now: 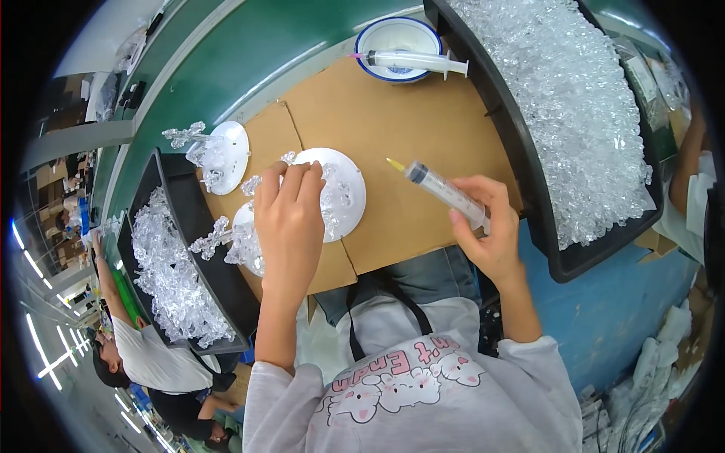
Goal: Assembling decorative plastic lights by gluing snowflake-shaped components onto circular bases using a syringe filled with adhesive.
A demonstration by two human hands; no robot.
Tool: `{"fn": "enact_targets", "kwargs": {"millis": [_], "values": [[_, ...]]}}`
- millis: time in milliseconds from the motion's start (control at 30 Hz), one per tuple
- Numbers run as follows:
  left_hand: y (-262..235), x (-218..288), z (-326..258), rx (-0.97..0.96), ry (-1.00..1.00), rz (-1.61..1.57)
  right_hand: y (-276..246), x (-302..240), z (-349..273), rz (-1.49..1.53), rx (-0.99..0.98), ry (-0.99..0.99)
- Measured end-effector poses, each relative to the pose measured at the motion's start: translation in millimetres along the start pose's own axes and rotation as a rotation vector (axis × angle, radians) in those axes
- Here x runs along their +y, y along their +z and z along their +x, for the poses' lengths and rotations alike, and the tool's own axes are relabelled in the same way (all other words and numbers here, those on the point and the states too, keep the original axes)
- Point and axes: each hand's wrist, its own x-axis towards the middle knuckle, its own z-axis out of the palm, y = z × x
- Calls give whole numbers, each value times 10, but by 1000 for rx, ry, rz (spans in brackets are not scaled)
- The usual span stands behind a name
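My right hand (491, 226) is closed round a clear syringe (445, 190) with a yellow needle tip, which points up and left over the cardboard. Over a round white disc (349, 181) bearing clear plastic parts, my left hand (291, 208) has its fingers bent down and closed on a clear plastic piece (288, 158). The hand hides most of that piece. Just left of and below this hand, a second white disc carries a cluster of clear plastic pieces (243, 245). A third white disc (236, 155) with similar clear pieces lies farther left.
Brown cardboard (408, 121) covers the work surface. A blue-rimmed white bowl (396, 38) stands at the far side, another syringe (411, 60) across it. Black bins of clear plastic pieces flank me, a large one (521, 143) right and a smaller one (189, 219) left. Other people (158, 355) are at left.
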Motion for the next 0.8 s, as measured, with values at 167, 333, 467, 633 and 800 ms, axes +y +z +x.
{"fn": "enact_targets", "kwargs": {"millis": [167,333,467,633,800], "values": [[-87,34,-30,-4,-11,-1,-35,-30,-97,11,20,26],[-360,-30,18,64,-65,-11,-95,-17,-186,-12,52,30],[-343,-495,36,-105,-263,-228,-89,-30,-206,38,44,85],[-378,-630,285,-210,-335,-326,-31,40,-238,97,53,80],[-80,-1127,907,-66,-166,-219,27,76,-222,166,61,127]]}}
